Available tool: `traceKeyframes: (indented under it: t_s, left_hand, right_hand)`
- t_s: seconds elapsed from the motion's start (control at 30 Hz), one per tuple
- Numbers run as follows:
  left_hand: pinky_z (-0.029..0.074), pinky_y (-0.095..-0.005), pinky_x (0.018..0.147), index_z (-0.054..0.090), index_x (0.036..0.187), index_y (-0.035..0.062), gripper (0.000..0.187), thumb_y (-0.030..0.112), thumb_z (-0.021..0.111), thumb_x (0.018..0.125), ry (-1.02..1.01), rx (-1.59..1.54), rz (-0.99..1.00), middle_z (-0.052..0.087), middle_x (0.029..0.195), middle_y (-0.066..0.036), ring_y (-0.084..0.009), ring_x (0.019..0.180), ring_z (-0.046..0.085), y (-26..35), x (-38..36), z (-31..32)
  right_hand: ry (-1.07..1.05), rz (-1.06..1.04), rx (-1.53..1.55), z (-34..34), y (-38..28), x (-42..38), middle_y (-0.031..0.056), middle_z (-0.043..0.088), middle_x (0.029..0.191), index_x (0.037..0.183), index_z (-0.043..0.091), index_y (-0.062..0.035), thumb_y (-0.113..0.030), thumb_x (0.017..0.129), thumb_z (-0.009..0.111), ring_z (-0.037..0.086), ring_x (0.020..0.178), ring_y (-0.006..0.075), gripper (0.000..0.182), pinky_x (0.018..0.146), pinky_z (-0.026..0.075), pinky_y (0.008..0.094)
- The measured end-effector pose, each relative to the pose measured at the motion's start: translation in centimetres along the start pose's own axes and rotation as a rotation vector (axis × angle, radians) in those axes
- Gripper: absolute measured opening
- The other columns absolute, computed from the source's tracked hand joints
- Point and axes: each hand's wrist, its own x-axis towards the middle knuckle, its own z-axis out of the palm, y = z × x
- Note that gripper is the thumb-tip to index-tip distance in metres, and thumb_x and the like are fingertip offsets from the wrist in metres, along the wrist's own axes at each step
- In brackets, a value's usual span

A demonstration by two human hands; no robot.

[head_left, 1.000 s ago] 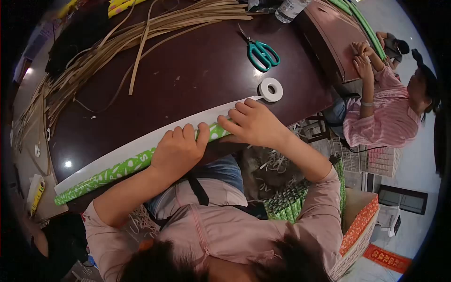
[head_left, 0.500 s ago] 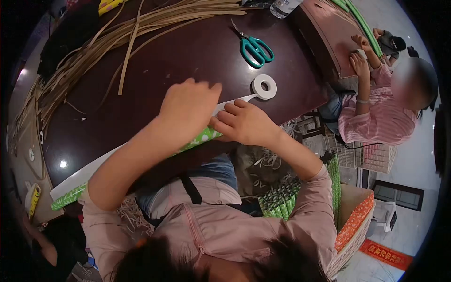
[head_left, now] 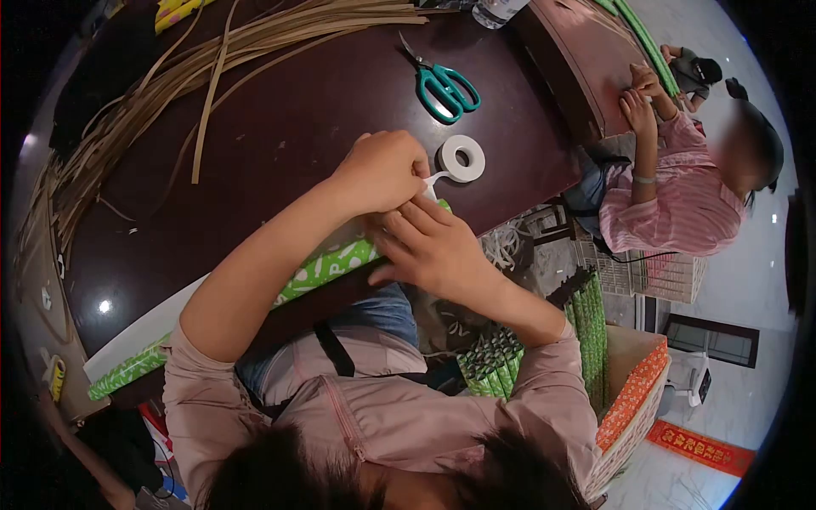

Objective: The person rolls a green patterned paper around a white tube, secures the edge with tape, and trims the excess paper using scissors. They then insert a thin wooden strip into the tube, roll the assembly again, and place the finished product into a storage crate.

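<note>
A green paper roll with a white pattern (head_left: 327, 265) lies slantwise along the table's near edge, its white inner side showing at the left end. My right hand (head_left: 438, 255) rests over the roll's right part, fingers stretched and thumb apart. Just above it, my left hand (head_left: 382, 174) is closed, fingers curled at a short white strip of tape (head_left: 432, 181). That strip runs to a roll of white tape (head_left: 462, 159) lying flat on the table. Teal-handled scissors (head_left: 446, 87) lie beyond the tape, blades partly apart. The left fingertips are partly hidden.
Long brown flat strips (head_left: 280, 36) spread across the far left of the table (head_left: 280, 127). A bottle (head_left: 497, 10) stands at the far edge. To the right, a person in a pink striped shirt (head_left: 671, 195) sits at another table. Green patterned rolls (head_left: 586, 319) stand beside my right arm.
My left hand has moved right and now curls close to the tape roll. My right hand has turned, its fingers now stretched over the green roll. Less tape strip shows.
</note>
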Motion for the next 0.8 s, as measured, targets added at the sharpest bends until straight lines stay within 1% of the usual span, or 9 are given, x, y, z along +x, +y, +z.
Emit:
traceKeyframes:
  t_s: [0.07,0.1,0.17,0.2,0.3,0.4,0.53,0.73,0.8]
  left_hand:
    - [0.054,-0.0364,0.075,0.073,0.087,0.0032,0.014,0.013,0.069,0.078,0.054,0.040,0.067,0.072,0.083,-0.013,-0.0272,0.080,0.070,0.0,-0.1,0.3]
    - [0.054,-0.0364,0.075,0.073,0.087,0.0032,0.014,0.013,0.069,0.078,0.052,0.038,0.070,0.072,0.083,-0.013,-0.0272,0.080,0.070,-0.1,-0.2,0.4]
    - [0.051,-0.0393,0.082,0.073,0.086,0.0053,0.013,0.017,0.070,0.079,0.108,0.093,0.123,0.072,0.082,-0.011,-0.0277,0.081,0.068,-0.3,-0.3,0.7]
    - [0.051,-0.0393,0.082,0.073,0.086,0.0053,0.013,0.017,0.070,0.079,0.101,0.094,0.128,0.072,0.082,-0.011,-0.0277,0.081,0.068,-0.3,-0.4,0.8]
    - [0.044,-0.0406,0.091,0.073,0.085,0.0078,0.013,0.019,0.069,0.081,0.114,0.143,0.101,0.071,0.081,-0.007,-0.0259,0.085,0.062,-0.2,-0.4,0.9]
    - [0.038,-0.0403,0.094,0.073,0.084,0.0091,0.013,0.021,0.068,0.082,0.109,0.098,0.080,0.070,0.079,-0.005,-0.0241,0.088,0.057,-0.3,-0.3,1.1]
    - [0.038,-0.0395,0.095,0.072,0.086,0.0094,0.014,0.022,0.067,0.084,0.102,0.099,0.101,0.070,0.081,-0.005,-0.0242,0.090,0.056,-0.5,-0.1,1.2]
    - [0.038,-0.0394,0.095,0.073,0.086,0.0090,0.014,0.021,0.067,0.084,0.101,0.121,0.079,0.070,0.081,-0.005,-0.0247,0.092,0.058,-0.5,0.1,1.2]
    - [0.038,-0.0395,0.095,0.073,0.086,0.0089,0.014,0.021,0.067,0.084,0.112,0.128,0.074,0.070,0.081,-0.005,-0.0247,0.092,0.059,-0.6,0.2,1.3]
  right_hand:
    - [0.237,0.017,0.097,-0.8,0.9,-1.2,0.0054,0.063,0.096,0.096,0.065,-0.0076,-0.034,0.075,0.073,0.060,0.105,0.0263,0.035,0.093,0.046,0.0376]
    - [0.304,0.071,0.140,-0.9,2.6,-2.4,0.0069,0.064,0.095,0.092,0.066,-0.0067,-0.025,0.074,0.076,0.061,0.099,0.0263,0.028,0.086,0.047,0.0374]
    - [0.315,0.357,0.189,-0.9,5.8,-2.1,0.0064,0.064,0.098,0.091,0.066,-0.0067,-0.013,0.074,0.075,0.060,0.095,0.0262,0.020,0.083,0.045,0.0382]
    - [0.241,0.338,0.137,-0.7,7.2,-2.3,0.0044,0.063,0.104,0.089,0.067,-0.0093,-0.005,0.073,0.073,0.058,0.098,0.0252,0.018,0.084,0.042,0.0394]
    - [0.110,0.329,0.339,-0.2,9.0,-2.8,0.0029,0.061,0.110,0.088,0.067,-0.0120,-0.005,0.072,0.074,0.054,0.106,0.0235,0.019,0.089,0.038,0.0395]
    - [0.047,0.286,0.320,-0.7,9.5,-2.4,0.0019,0.059,0.110,0.086,0.066,-0.0129,-0.006,0.072,0.074,0.052,0.106,0.0222,0.018,0.090,0.036,0.0382]
    - [0.033,0.251,0.341,-0.2,9.8,-2.1,0.0010,0.059,0.106,0.083,0.065,-0.0125,-0.007,0.071,0.075,0.052,0.102,0.0217,0.016,0.089,0.036,0.0386]
    - [0.099,0.122,0.304,1.1,9.5,-2.7,0.0014,0.060,0.099,0.081,0.063,-0.0095,-0.009,0.067,0.076,0.054,0.091,0.0206,0.019,0.078,0.038,0.0322]
    - [0.139,0.038,0.292,1.2,9.5,-2.8,0.0031,0.060,0.098,0.083,0.064,-0.0076,-0.004,0.068,0.074,0.056,0.089,0.0223,0.019,0.075,0.043,0.0324]
